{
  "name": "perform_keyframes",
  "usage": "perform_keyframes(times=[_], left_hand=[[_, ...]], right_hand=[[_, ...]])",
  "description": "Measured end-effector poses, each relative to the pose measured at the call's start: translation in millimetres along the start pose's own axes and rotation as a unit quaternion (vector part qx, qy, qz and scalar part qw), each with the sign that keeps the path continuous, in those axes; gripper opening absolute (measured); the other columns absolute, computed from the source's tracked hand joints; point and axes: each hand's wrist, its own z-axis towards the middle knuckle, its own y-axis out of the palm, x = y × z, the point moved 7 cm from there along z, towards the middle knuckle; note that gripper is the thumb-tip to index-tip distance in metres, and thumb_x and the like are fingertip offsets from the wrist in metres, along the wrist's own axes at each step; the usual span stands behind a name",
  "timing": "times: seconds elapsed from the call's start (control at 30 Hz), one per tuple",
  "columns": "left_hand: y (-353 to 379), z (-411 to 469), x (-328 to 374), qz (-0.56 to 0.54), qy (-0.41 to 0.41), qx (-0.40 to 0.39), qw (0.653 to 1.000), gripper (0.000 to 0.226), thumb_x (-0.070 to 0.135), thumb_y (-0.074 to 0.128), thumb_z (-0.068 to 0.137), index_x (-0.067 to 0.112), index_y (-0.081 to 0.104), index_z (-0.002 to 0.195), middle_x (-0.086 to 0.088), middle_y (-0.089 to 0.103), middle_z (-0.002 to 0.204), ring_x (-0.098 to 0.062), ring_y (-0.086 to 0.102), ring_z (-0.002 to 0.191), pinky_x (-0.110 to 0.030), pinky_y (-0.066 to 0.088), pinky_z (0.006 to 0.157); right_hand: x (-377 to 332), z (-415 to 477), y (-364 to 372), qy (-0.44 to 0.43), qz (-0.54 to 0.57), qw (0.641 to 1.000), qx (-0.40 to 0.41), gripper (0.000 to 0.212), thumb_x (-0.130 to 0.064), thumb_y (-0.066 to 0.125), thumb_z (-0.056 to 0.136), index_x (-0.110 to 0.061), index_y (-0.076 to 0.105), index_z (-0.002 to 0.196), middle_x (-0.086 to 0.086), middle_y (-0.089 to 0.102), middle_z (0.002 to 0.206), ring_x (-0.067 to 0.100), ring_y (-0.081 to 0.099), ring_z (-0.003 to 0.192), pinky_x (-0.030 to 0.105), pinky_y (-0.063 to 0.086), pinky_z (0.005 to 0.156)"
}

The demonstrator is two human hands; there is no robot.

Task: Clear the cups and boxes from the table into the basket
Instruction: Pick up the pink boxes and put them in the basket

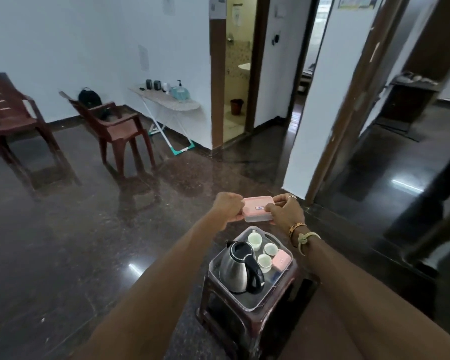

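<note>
Left hand (227, 207) and right hand (286, 211) gripped pink box (257, 209) by its ends, just past basket (247, 306). Kettle (235, 271), three cups (254, 239) and second box (281, 260) sat inside it. Table (218, 315) under it was mostly hidden.

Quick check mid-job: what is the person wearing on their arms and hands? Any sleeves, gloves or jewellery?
No gloves or sleeves are in view. The left hand wears nothing visible. The right hand has a ring on one finger, and its wrist carries a gold-coloured bracelet plus a pale knotted thread just behind it.
</note>
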Motion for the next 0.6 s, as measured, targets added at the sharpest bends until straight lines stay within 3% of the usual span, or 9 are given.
perform_keyframes(times=[0.07,0.13,0.2,0.27,0.37,0.6], left_hand=[[11.5,5.9,-10.2,0.009,-0.018,-0.015,1.0,0.023,-0.004,0.049,0.096,0.014,0.058,0.085,-0.005,0.061,0.087,-0.022,0.062,0.092,-0.029,0.058,0.072],[17.2,12.1,-17.9,0.01,-0.03,-0.014,0.999,0.016,-0.005,0.05,0.096,0.002,0.064,0.102,-0.014,0.065,0.101,-0.025,0.062,0.097,-0.029,0.059,0.067],[20.2,23.4,-23.1,0.026,-0.022,-0.021,0.999,0.027,-0.005,0.052,0.094,-0.006,0.06,0.12,-0.022,0.065,0.109,-0.026,0.063,0.093,-0.038,0.061,0.08],[22.5,29.6,-25.0,0.044,-0.02,-0.03,0.998,0.033,-0.005,0.052,0.093,-0.007,0.058,0.126,-0.017,0.063,0.104,-0.025,0.063,0.09,-0.04,0.059,0.087],[22.9,40.5,-20.7,0.051,-0.028,-0.034,0.998,0.032,-0.004,0.053,0.093,-0.007,0.059,0.124,-0.014,0.064,0.101,-0.023,0.066,0.088,-0.032,0.061,0.079],[29.6,79.4,-9.7,0.081,-0.037,-0.014,0.996,0.02,0.002,0.057,0.092,-0.001,0.066,0.11,-0.012,0.065,0.097,-0.021,0.064,0.083,-0.035,0.061,0.076]], right_hand=[[8.7,4.4,-2.9,0.009,-0.009,1.0,0.013,0.022,-0.021,0.075,0.08,-0.018,0.06,0.095,-0.001,0.064,0.095,0.021,0.067,0.087,0.038,0.062,0.073],[16.3,8.7,-3.8,0.017,-0.014,1.0,0.022,0.021,-0.02,0.075,0.08,-0.019,0.061,0.096,-0.001,0.065,0.094,0.02,0.067,0.085,0.03,0.061,0.064],[24.2,14.0,-3.2,0.028,-0.015,0.999,0.027,0.022,-0.018,0.076,0.079,-0.019,0.061,0.095,-0.001,0.065,0.093,0.02,0.067,0.085,0.031,0.061,0.065],[31.7,20.0,0.5,0.04,-0.008,0.999,0.025,0.022,-0.017,0.075,0.079,-0.02,0.061,0.095,-0.002,0.065,0.092,0.02,0.067,0.085,0.034,0.062,0.068],[37.0,33.2,7.1,0.049,0.009,0.999,0.016,0.022,-0.016,0.074,0.081,-0.019,0.06,0.098,-0.001,0.064,0.094,0.02,0.067,0.085,0.027,0.059,0.06],[45.5,66.5,10.2,0.072,0.068,0.995,0.003,0.018,-0.011,0.069,0.083,-0.016,0.064,0.1,0.003,0.066,0.1,0.023,0.067,0.093,0.031,0.061,0.069]])
